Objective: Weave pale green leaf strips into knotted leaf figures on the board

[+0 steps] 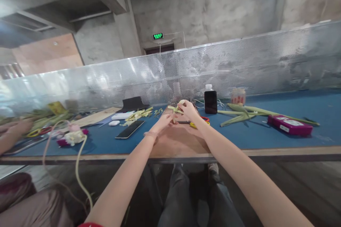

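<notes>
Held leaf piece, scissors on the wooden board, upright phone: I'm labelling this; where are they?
Leaf piece (174, 109), head view: its middle.
Scissors (192, 124), head view: yellow handle.
Upright phone (210, 102), head view: dark screen.

With my left hand (165, 122) and right hand (188, 109) close together over a wooden board (177, 142), I pinch a pale green folded leaf piece (175, 109) between my fingertips, the scissors (192, 124) lying just beside them. Of the 2 phones I see on the blue table (253, 138), the flat phone (130, 129) lies to my left and the upright phone (211, 102) stands to my right, near long leaf strips (239, 117) and a magenta box (290, 125). At far left is another person's hand (20, 127).
</notes>
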### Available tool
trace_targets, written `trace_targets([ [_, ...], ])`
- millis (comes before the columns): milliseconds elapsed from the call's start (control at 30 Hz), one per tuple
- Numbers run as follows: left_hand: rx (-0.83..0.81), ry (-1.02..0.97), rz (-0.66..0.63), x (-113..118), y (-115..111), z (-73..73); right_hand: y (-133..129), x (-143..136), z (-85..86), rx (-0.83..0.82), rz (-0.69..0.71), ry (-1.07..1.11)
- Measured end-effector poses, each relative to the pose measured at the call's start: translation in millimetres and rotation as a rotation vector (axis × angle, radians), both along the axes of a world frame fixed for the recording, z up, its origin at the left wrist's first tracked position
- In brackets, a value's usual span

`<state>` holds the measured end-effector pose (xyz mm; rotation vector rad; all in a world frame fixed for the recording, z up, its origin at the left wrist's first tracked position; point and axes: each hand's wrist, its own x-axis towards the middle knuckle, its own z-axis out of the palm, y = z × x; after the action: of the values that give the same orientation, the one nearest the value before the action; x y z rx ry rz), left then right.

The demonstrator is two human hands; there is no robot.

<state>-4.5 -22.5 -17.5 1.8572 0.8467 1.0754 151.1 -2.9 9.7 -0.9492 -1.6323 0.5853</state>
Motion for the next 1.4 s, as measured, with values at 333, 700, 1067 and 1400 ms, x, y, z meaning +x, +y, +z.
trace_targets([
  [333,-0.022,-0.281,0.120,-5.5,13.9,1.5,-16.4,-13.0,-4.4,0.005,0.143,-0.374],
  [700,-0.051,-0.309,0.127,-4.9,12.5,0.6,-20.5,-16.2,-7.1,0.082,-0.064,-0.709],
  [1067,-0.093,-0.301,0.055,-5.8,6.1,4.3,-24.3,-19.0,-8.3,0.214,-0.274,-1.073],
  [1400,-0.074,-0.317,0.091,-10.2,13.6,0.1,-30.7,-27.3,-4.6,0.223,-0.342,-1.201],
])
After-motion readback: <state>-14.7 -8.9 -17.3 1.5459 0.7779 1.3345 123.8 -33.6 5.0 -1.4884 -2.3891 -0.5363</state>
